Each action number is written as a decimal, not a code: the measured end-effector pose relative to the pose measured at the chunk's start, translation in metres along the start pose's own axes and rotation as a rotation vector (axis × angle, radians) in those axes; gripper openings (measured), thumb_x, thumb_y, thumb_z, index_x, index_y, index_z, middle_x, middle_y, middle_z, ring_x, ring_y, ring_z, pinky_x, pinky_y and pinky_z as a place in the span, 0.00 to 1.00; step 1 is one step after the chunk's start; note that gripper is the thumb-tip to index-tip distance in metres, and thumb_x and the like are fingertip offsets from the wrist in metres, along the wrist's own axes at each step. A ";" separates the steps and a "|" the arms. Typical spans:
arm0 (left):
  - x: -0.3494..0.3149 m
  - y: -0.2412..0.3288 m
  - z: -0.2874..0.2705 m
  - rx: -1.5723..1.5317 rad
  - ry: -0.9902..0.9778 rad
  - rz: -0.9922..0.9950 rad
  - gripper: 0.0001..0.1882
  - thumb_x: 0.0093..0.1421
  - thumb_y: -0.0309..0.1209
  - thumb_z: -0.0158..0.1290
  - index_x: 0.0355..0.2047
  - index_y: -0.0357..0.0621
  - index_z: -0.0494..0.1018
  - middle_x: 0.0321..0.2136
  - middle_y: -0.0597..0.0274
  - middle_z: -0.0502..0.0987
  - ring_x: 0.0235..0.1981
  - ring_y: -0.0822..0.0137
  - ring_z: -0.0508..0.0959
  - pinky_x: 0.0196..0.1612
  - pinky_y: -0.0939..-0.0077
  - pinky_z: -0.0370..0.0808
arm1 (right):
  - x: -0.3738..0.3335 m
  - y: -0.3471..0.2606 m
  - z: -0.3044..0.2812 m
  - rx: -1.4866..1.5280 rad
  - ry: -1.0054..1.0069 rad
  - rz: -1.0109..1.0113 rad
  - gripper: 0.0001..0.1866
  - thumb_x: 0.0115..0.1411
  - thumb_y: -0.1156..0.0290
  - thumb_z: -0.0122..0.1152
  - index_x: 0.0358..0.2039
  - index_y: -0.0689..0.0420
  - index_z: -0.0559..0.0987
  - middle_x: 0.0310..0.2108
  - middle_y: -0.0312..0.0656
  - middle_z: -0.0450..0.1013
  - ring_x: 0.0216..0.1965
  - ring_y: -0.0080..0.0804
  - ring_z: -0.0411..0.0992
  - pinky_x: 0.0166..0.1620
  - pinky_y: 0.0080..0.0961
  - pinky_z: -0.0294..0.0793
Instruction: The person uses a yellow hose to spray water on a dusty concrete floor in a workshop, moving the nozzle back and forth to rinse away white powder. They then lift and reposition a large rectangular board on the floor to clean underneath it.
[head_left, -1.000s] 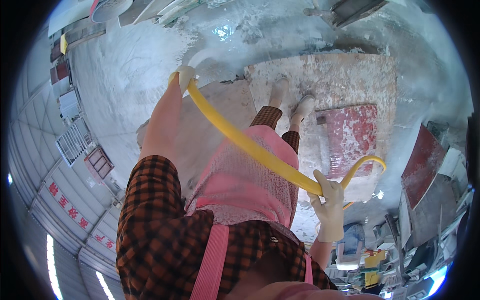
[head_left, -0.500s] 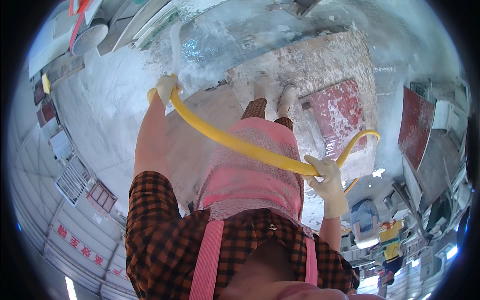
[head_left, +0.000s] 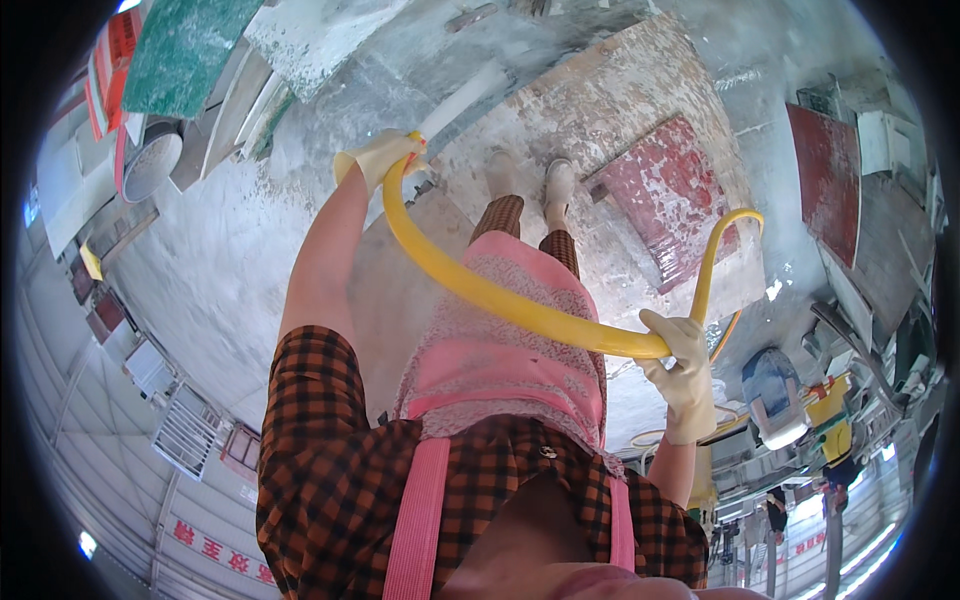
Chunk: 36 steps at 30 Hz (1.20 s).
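A thick yellow hose (head_left: 500, 303) bows across the front of my pink apron (head_left: 490, 365). At its outlet end my left hand (head_left: 383, 158), in a cream rubber glove, is closed round the hose. A whitish jet of water (head_left: 462, 102) leaves that end toward the far right and meets the floor near a worn board. My right hand (head_left: 682, 372), gloved alike, grips the hose farther back. Beyond that hand the hose loops up and over, then drops behind the glove.
A worn board (head_left: 560, 90) lies under my light shoes (head_left: 558, 190). A smaller red, flaking panel (head_left: 665, 200) rests on it. Wet grey floor (head_left: 240, 230) spreads leftward. Boards and a round basin (head_left: 152, 163) stand far left; a dark red panel (head_left: 828, 180) leans at right. People (head_left: 840, 460) appear lower right.
My left hand has moved right with the hose end, and the jet has swung from straight ahead to the far right. My right hand has shifted slightly right, still holding the hose.
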<state>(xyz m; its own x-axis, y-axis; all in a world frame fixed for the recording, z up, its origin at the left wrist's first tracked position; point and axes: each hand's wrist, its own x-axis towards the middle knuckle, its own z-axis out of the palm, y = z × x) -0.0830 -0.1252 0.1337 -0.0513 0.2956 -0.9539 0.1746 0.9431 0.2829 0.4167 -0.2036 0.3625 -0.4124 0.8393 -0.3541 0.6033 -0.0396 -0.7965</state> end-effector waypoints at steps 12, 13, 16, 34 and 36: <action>0.014 0.077 0.046 -0.048 -0.126 0.121 0.20 0.64 0.33 0.55 0.52 0.33 0.72 0.32 0.49 0.79 0.17 0.74 0.73 0.19 0.81 0.70 | -0.019 0.002 0.002 -0.045 0.119 -0.014 0.28 0.42 0.63 0.75 0.45 0.60 0.82 0.26 0.43 0.72 0.32 0.47 0.71 0.39 0.41 0.69; 0.017 0.087 0.056 -0.052 -0.135 0.142 0.19 0.64 0.33 0.55 0.52 0.33 0.72 0.32 0.49 0.79 0.17 0.74 0.73 0.19 0.82 0.70 | -0.024 0.001 0.001 -0.037 0.129 0.012 0.28 0.43 0.62 0.75 0.45 0.60 0.82 0.26 0.44 0.72 0.32 0.47 0.71 0.40 0.41 0.69; 0.025 0.122 0.082 -0.014 -0.134 0.199 0.18 0.64 0.33 0.55 0.50 0.34 0.72 0.32 0.49 0.79 0.17 0.74 0.73 0.20 0.82 0.70 | -0.040 -0.002 -0.004 -0.021 0.162 0.079 0.29 0.43 0.59 0.75 0.45 0.61 0.82 0.26 0.44 0.73 0.33 0.47 0.72 0.41 0.41 0.70; 0.025 0.221 0.196 -0.209 0.148 0.287 0.14 0.64 0.29 0.53 0.45 0.31 0.72 0.28 0.50 0.81 0.21 0.64 0.80 0.23 0.73 0.77 | -0.073 -0.018 -0.041 0.055 0.029 0.342 0.21 0.52 0.65 0.72 0.46 0.57 0.80 0.35 0.49 0.78 0.38 0.50 0.77 0.43 0.40 0.74; 0.022 0.249 0.228 -0.305 0.185 0.283 0.11 0.64 0.28 0.50 0.43 0.31 0.71 0.24 0.45 0.79 0.16 0.60 0.78 0.19 0.68 0.76 | -0.065 -0.019 -0.048 0.173 0.023 0.404 0.22 0.56 0.65 0.70 0.50 0.56 0.78 0.37 0.50 0.79 0.40 0.50 0.77 0.44 0.40 0.75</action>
<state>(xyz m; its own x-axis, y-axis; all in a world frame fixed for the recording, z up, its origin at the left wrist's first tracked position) 0.1835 0.0810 0.1603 -0.2230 0.5445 -0.8086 -0.0895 0.8145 0.5732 0.4651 -0.2315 0.4243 -0.1509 0.7495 -0.6446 0.5890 -0.4555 -0.6675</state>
